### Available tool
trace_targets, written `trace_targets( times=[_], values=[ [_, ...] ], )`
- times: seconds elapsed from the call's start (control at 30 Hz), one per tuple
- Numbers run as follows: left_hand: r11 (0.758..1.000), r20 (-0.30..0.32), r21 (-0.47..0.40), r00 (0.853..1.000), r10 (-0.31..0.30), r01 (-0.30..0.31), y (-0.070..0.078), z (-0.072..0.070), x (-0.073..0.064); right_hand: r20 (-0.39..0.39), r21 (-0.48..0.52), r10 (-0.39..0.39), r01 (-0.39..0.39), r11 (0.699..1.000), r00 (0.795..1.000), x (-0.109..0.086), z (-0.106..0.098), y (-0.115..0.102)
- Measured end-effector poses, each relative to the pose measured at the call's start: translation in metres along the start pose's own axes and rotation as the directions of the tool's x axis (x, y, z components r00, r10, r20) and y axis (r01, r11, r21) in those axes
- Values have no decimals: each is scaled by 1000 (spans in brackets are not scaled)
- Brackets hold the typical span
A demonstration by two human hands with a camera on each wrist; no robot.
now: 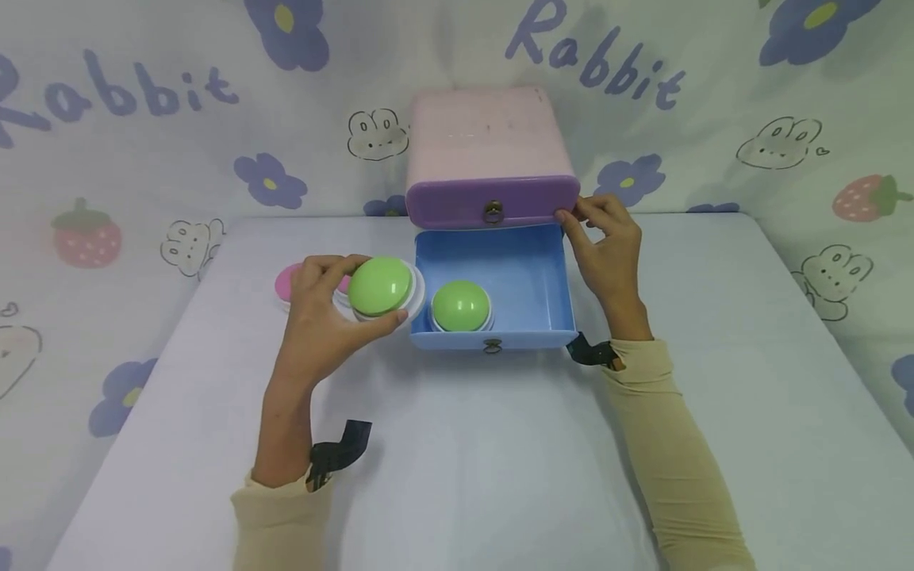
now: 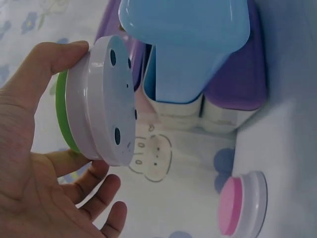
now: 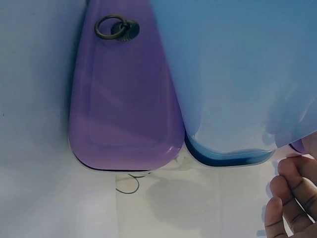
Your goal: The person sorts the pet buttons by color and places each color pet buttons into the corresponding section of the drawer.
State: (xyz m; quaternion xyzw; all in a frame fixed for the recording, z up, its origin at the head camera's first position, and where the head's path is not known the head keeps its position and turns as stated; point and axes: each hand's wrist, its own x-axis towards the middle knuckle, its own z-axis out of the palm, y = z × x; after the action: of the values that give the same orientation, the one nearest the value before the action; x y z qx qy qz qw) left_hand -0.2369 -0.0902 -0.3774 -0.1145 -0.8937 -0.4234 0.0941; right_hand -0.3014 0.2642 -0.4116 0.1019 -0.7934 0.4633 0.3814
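My left hand (image 1: 314,329) holds a green push button (image 1: 381,287) by its rim, just left of the pulled-out blue drawer (image 1: 528,277). In the left wrist view its white base (image 2: 111,99) shows round holes underneath. Another green push button (image 1: 461,306) sits inside the drawer at the front left. My right hand (image 1: 610,250) grips the right edge of the small drawer cabinet (image 1: 489,131), thumb at the lower corner of the purple upper drawer front (image 1: 528,200). In the right wrist view its curled fingers (image 3: 292,191) show at the right edge.
On the table (image 1: 457,444), a pink push button (image 1: 287,281) stands behind my left hand; a second pink one (image 1: 344,287) is mostly hidden. Below the blue drawer is a purple bottom drawer (image 3: 124,99) with a ring pull. A patterned cloth (image 1: 143,159) hangs behind the cabinet.
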Motion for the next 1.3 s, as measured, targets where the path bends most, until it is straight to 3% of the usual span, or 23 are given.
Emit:
trace_targets(
  times=[0.6,0.9,1.3],
  values=[
    [992,41,-74,994,103,-100,28,29,10,2,-11,5,-5,1000,1000,0,-1,1],
    [987,75,-28,985,159,-157,40,45,14,2,1,-9,9,1000,1000,0,2,4],
    [971,81,-30,968,238,-236,54,67,20,6,-18,-9,9,1000,1000,2,0,3]
  ],
)
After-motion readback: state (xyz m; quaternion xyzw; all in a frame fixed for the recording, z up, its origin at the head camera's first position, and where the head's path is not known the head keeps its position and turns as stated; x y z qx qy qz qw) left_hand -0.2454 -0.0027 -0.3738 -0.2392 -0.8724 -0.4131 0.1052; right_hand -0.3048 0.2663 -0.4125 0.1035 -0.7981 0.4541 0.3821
